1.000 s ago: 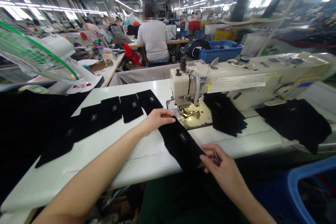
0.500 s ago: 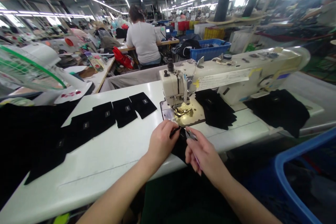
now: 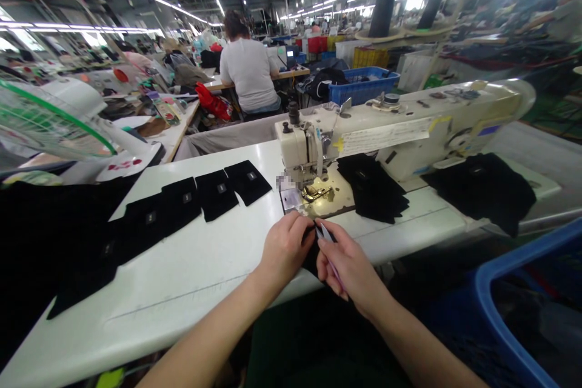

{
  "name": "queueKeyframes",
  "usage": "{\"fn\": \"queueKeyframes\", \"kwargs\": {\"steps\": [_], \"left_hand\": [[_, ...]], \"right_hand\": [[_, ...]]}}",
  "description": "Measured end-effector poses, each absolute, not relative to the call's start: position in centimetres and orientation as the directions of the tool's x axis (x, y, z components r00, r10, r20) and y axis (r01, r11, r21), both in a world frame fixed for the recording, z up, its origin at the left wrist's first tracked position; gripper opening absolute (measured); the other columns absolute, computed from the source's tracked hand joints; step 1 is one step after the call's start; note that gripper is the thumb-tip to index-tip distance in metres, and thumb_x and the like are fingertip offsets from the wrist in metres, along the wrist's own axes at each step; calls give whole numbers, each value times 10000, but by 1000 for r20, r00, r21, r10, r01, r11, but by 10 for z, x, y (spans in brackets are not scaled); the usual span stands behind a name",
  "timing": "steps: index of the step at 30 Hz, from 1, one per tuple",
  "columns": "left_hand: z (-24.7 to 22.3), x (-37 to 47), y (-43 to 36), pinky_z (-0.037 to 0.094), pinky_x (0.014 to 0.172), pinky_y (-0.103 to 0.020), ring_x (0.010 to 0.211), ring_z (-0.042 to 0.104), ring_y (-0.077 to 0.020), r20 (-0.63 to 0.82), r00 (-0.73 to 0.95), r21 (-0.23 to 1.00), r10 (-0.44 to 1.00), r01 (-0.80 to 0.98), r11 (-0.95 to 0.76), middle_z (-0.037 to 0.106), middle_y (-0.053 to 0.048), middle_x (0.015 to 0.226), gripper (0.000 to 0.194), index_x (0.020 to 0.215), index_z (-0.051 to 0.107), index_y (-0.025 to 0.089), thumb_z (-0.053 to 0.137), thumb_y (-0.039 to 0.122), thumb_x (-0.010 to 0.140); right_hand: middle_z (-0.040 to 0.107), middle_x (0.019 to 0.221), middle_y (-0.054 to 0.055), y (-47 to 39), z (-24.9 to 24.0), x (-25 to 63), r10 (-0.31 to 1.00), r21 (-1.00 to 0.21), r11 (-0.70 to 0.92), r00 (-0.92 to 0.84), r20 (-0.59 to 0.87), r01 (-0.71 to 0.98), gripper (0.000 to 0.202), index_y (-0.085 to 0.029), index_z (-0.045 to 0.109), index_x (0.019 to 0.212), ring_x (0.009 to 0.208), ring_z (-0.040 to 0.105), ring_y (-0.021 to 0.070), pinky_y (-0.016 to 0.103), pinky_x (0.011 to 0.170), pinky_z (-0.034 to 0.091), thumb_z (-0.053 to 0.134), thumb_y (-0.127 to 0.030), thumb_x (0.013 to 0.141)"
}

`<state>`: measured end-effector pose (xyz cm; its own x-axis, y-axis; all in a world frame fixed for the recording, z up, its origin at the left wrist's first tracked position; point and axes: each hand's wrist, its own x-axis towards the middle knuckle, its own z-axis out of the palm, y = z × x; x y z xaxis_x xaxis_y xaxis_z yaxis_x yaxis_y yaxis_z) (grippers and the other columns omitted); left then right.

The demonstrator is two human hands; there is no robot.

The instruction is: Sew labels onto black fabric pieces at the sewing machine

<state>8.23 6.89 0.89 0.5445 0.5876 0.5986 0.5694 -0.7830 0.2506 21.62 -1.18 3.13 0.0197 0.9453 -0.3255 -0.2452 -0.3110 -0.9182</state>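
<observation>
My left hand (image 3: 287, 245) pinches a small black fabric piece (image 3: 311, 259) at the table's front edge, just before the sewing machine (image 3: 302, 154). Close beside it, my right hand (image 3: 348, 260) is closed around small thread snips (image 3: 324, 233), their metal blades pointing up at the cloth. Part of the fabric is hidden behind my fingers. Black pieces with small labels (image 3: 221, 189) lie in an overlapping row on the white table (image 3: 204, 267) to the left. A stack of black pieces (image 3: 373, 188) rests right of the needle area.
Another black pile (image 3: 482, 188) lies at the machine's right end. A blue basket (image 3: 488, 297) stands at the lower right. On the left is a fan (image 3: 50, 118) with a green rim. Ahead, a person in a white shirt (image 3: 250, 76) sits facing away.
My left hand has shifted slightly right and down, nearer to my right hand. The snips' blades now point more upright beside the fabric.
</observation>
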Motion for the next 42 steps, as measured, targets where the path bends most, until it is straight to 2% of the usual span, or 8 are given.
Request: {"fn": "queueKeyframes", "kwargs": {"steps": [11,15,19,26,29,33,38,42], "left_hand": [[5,84,69,483,626,-284,691,573,-175,610,627,48,484,581,-813,610,-60,768,227,826,616,178,447,187,977],[7,87,67,490,631,-277,702,591,-172,573,587,212,571,567,-796,626,-51,790,149,867,623,187,502,190,954],[15,91,66,475,635,-261,703,595,-160,450,518,462,727,562,-686,627,-23,777,74,837,640,195,600,154,883],[26,72,94,480,753,-286,806,640,-183,128,438,832,890,440,-336,705,-26,835,78,827,739,195,688,252,813],[28,60,107,426,639,-262,680,588,-161,-61,354,891,933,440,-109,672,-4,720,210,821,739,173,715,379,785],[31,58,111,382,594,-238,628,545,-131,-170,338,924,926,381,31,647,11,682,340,806,737,160,746,493,738],[36,58,111,416,628,-247,670,586,-148,-227,347,949,910,290,126,694,-8,728,400,833,759,173,811,532,665],[41,48,120,466,700,-284,743,642,-183,-246,364,956,898,244,163,746,-40,806,410,871,779,189,842,523,642]], "right_hand": [[546,512,-90,-12,30,210,937,-897,-316,45,-345,-309,737,-180,376,1443,286,320,76,150,265,183,542,-567,839],[534,542,-82,-16,13,203,954,-970,-186,208,-216,-155,643,-175,359,1469,339,377,93,198,336,317,467,-516,935],[577,599,-36,-20,2,202,961,-987,-26,275,19,159,549,-159,394,1477,548,564,158,290,592,493,436,-405,987],[593,699,-13,-18,19,256,949,-985,-91,314,-41,146,469,-177,596,1254,529,502,141,275,514,420,453,-514,962],[660,878,41,-16,17,293,869,-951,-101,491,58,291,355,-188,663,1042,760,598,186,314,700,476,565,-488,879],[679,943,63,-16,7,314,903,-877,-140,423,78,461,285,-195,708,908,882,621,226,374,840,468,585,-442,834],[650,1019,73,-15,2,296,972,-834,-84,231,53,545,229,-187,711,931,968,632,220,363,879,460,601,-373,855],[647,864,23,-15,9,286,993,-823,-116,94,-77,556,134,-204,646,792,818,620,188,327,755,456,608,-307,870]]}}
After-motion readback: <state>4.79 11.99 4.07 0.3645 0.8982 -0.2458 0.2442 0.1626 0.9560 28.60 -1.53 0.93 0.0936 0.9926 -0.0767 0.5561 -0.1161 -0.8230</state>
